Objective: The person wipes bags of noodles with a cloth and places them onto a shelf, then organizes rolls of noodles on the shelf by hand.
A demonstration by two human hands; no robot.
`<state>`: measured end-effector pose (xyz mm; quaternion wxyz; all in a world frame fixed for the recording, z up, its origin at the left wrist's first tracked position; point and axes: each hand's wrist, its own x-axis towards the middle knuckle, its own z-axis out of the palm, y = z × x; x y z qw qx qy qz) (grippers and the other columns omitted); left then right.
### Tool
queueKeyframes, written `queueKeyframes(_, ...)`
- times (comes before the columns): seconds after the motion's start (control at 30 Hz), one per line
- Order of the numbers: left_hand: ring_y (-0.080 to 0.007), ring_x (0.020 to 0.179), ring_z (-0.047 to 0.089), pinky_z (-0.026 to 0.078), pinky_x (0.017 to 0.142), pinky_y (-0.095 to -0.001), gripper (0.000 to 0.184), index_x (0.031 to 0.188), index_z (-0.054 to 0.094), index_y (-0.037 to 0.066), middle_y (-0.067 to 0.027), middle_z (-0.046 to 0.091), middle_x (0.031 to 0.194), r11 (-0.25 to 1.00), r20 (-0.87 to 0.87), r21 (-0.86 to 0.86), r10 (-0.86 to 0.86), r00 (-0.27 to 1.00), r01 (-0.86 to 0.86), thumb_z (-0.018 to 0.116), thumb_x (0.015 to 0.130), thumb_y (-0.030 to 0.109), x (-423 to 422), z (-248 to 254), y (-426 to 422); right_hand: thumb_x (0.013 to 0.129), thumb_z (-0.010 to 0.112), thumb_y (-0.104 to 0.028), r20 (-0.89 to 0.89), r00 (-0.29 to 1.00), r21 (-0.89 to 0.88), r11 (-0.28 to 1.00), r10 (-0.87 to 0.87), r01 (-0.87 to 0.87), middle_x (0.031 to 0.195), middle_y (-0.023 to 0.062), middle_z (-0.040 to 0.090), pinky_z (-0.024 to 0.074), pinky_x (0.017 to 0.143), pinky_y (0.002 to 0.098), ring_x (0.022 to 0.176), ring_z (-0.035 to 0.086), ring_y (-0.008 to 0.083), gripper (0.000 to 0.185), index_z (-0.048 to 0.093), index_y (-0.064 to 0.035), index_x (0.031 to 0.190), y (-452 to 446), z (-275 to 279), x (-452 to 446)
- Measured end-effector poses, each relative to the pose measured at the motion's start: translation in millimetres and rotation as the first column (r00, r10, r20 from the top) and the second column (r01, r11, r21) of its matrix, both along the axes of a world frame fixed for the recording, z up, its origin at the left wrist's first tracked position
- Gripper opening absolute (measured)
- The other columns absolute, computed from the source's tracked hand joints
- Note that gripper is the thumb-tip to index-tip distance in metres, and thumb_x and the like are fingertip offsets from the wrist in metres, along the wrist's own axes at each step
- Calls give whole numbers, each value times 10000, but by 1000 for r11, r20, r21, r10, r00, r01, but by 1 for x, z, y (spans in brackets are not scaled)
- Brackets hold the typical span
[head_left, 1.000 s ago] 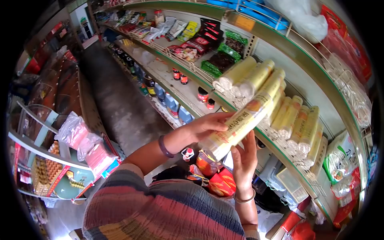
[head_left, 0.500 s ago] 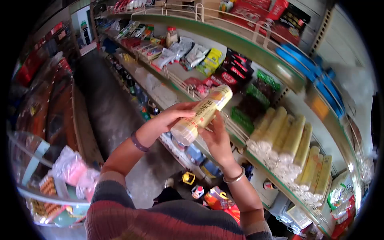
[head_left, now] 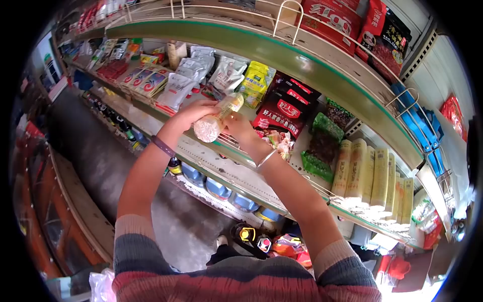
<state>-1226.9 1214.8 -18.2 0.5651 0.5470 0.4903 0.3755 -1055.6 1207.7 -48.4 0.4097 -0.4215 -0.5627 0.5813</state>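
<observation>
A yellow cylindrical pack of dried noodles is held between both hands over the front edge of the middle shelf. Its pale end faces me and it tilts up and away. My left hand is closed round its left side. On the other side my right hand has its fingers bent against the pack, partly hidden. Just beyond the hands lie silver pouches, a yellow pouch and dark red seasoning bags.
Similar noodle packs lie side by side on the shelf to the right. Green-edged bags sit left of them. A wire-railed upper shelf runs overhead. Jugs line the lower level, and a wooden counter stands across the aisle.
My view has turned toward the shelf. Both hands have carried the noodle pack left and closer to the shelf's pouches, with its near end now facing me more.
</observation>
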Motion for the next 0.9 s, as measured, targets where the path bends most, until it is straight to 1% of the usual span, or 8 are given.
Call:
queueKeyframes(0.23,-111,879,590,466,768,-251,418,1189,523,-18,-72,624,1022,981,-220,178,-43,975,83,598,843,204,2,-9,19,831,538,-189,404,912,194,981,-67,-14,789,82,612,478,609,285,687,568,146,220,575,-7,950,20,-8,-1)
queueKeyframes(0.33,-126,942,567,462,806,-263,406,1209,515,3,-82,590,1097,995,-22,77,-56,998,58,578,852,187,-9,-36,34,793,619,-328,654,751,279,952,-92,-127,901,90,657,509,646,342,764,635,218,314,629,-81,987,22,-8,-4)
queueKeyframes(0.4,-144,1001,543,439,854,-269,410,1213,509,3,-83,575,1126,986,-140,143,-62,988,82,572,860,203,-9,-30,31,775,597,-339,604,782,387,914,-152,-122,883,115,644,508,705,381,827,628,276,317,620,-106,989,20,-20,2)
queueKeyframes(0.43,-149,1017,536,429,869,-267,399,1206,513,6,-79,569,1137,988,-178,135,-48,983,73,575,864,200,-9,-28,33,788,566,-300,587,761,635,740,-277,-220,867,150,635,505,711,413,839,623,310,321,588,-69,1009,28,-42,5)
queueKeyframes(0.5,-153,1034,529,420,879,-262,395,1210,511,12,-85,551,1173,984,-150,172,-22,988,48,581,864,189,-13,-30,32,800,519,-244,620,760,357,933,-196,-51,871,233,608,485,731,461,875,593,382,341,526,-24,1060,13,-29,12)
queueKeyframes(0.6,-147,1087,502,388,916,-263,395,1237,492,16,-86,526,1217,948,-285,317,118,951,-23,552,890,196,-13,-23,23,795,509,-167,394,892,507,862,-224,-8,866,221,615,476,722,459,832,598,388,313,528,-5,1063,-55,16,75)
queueKeyframes(0.73,-178,1102,509,400,911,-289,372,1233,491,15,-111,521,1232,818,-249,574,228,941,-46,549,883,125,38,1,-4,810,562,-108,360,902,642,765,-238,-54,903,190,623,506,690,378,819,627,314,277,590,-23,1072,-126,52,174)
queueKeyframes(0.9,-179,1062,536,413,912,-289,334,1197,511,4,-122,565,1154,732,-170,664,-48,984,151,542,868,56,212,59,-97,824,579,-63,222,848,697,686,-481,207,940,102,652,520,697,302,798,642,189,220,624,-39,1037,-213,83,329)
